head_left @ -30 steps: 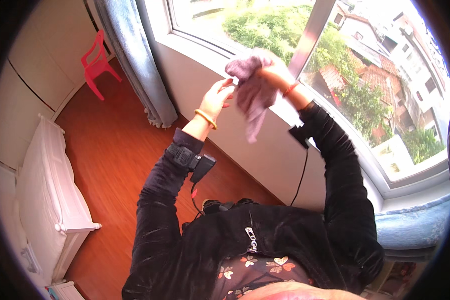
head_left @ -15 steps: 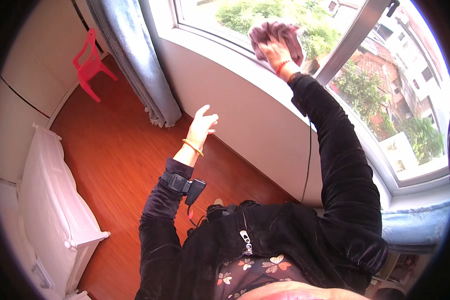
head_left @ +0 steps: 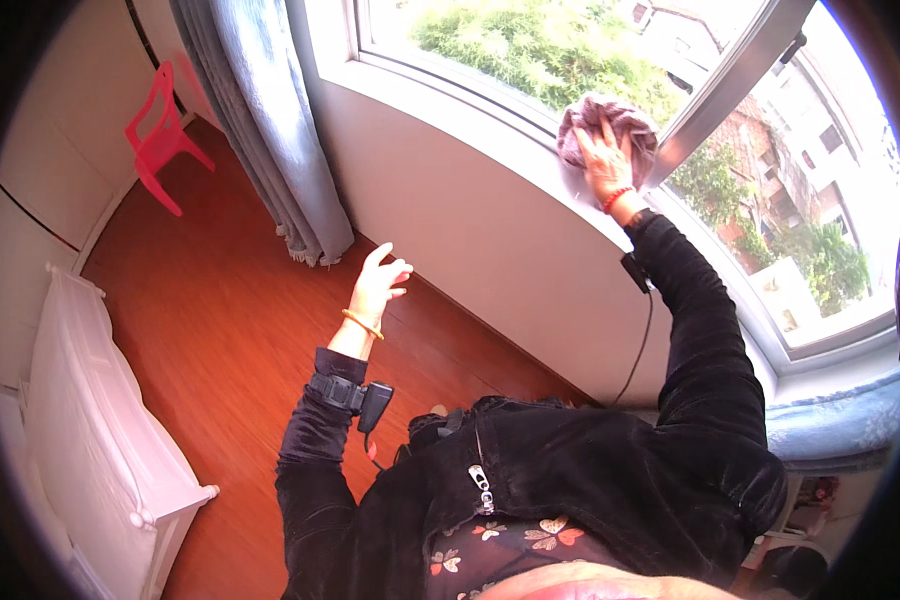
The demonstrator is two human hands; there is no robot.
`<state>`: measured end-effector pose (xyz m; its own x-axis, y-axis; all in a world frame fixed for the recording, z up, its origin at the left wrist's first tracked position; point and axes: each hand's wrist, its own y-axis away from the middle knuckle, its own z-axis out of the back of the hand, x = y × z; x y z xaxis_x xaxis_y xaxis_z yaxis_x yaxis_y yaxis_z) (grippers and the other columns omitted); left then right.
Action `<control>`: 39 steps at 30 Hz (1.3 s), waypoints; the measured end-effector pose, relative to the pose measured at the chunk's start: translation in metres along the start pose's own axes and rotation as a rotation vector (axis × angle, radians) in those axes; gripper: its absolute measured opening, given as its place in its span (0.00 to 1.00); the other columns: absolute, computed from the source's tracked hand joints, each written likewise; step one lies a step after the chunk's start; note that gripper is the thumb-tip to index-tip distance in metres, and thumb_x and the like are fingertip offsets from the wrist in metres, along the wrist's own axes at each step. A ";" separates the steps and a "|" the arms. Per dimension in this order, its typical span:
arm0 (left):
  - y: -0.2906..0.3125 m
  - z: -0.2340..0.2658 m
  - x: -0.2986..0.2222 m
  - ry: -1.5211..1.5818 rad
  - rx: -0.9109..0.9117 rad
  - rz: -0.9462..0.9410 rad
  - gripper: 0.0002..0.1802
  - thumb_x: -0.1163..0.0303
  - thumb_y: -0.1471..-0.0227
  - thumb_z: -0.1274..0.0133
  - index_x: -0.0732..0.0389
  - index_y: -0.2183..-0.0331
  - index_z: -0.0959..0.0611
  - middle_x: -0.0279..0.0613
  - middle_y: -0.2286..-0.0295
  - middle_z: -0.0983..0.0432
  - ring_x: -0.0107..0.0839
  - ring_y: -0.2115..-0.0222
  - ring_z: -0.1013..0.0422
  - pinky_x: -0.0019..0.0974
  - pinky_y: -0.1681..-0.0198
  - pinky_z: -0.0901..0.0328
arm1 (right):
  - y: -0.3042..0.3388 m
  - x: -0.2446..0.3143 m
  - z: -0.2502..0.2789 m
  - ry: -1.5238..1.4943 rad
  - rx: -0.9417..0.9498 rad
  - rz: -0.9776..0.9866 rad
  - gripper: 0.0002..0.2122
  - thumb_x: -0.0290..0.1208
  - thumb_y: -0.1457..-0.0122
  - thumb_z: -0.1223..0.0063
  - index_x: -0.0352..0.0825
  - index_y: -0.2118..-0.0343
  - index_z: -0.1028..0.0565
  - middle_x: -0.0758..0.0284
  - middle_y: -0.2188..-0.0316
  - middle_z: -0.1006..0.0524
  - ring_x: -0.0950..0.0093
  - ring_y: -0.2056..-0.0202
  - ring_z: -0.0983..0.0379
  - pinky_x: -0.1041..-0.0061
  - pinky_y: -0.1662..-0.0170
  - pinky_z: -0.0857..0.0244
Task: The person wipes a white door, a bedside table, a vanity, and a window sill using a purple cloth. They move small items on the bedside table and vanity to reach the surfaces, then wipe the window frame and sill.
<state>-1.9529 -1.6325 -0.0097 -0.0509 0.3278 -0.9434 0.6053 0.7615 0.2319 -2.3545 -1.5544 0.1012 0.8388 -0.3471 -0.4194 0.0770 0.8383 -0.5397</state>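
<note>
A crumpled mauve cloth (head_left: 576, 128) lies under my right hand (head_left: 606, 165), at the lower corner of the window pane (head_left: 530, 55) beside the metal upright of the frame (head_left: 725, 95). My fingers are spread over the cloth and press it there, so its underside is hidden. My left hand (head_left: 375, 287) hangs in the air above the wooden floor, its fingers loosely curled and apart, with nothing in them. A yellow band is on the left wrist, a red beaded one on the right.
A blue curtain (head_left: 260, 130) hangs left of the window above the reddish wooden floor (head_left: 240, 330). Beyond it stands a pink plastic chair (head_left: 162, 145). A white bed end (head_left: 110, 390) is at the left. A thin cable (head_left: 642, 350) runs along my right sleeve.
My right hand and the cloth have moved right and lower in the picture, up to the frame's upright. My left hand has shifted slightly left and down, still free.
</note>
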 end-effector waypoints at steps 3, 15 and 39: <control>0.002 0.004 0.006 0.012 -0.015 0.029 0.32 0.60 0.48 0.50 0.56 0.44 0.40 0.42 0.62 0.27 0.31 0.61 0.31 0.39 0.58 0.36 | -0.037 0.029 -0.027 -0.027 -0.027 0.018 0.19 0.24 0.50 0.58 0.40 0.52 0.32 0.60 0.62 0.26 0.62 0.42 0.45 0.47 0.45 0.53; -0.006 -0.052 0.019 0.000 0.160 0.130 0.31 0.60 0.49 0.48 0.56 0.46 0.39 0.42 0.64 0.25 0.32 0.62 0.30 0.39 0.59 0.35 | -0.058 0.087 -0.024 -0.575 0.055 -0.166 0.15 0.40 0.46 0.61 0.48 0.59 0.26 0.61 0.56 0.29 0.50 0.55 0.39 0.53 0.49 0.49; -0.090 -0.342 -0.006 -1.577 0.381 -0.629 0.44 0.53 0.61 0.44 0.45 0.43 0.43 0.47 0.43 0.48 0.54 0.42 0.53 0.61 0.43 0.57 | -0.063 -0.391 0.458 0.063 -1.307 -0.374 0.18 0.28 0.50 0.51 0.36 0.53 0.31 0.63 0.59 0.26 0.75 0.59 0.29 0.77 0.57 0.35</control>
<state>-2.2786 -1.5117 0.0563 0.2864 -0.9324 -0.2204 0.9480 0.3091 -0.0757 -2.4407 -1.2788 0.6330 0.8519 -0.5121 -0.1098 -0.2996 -0.3046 -0.9041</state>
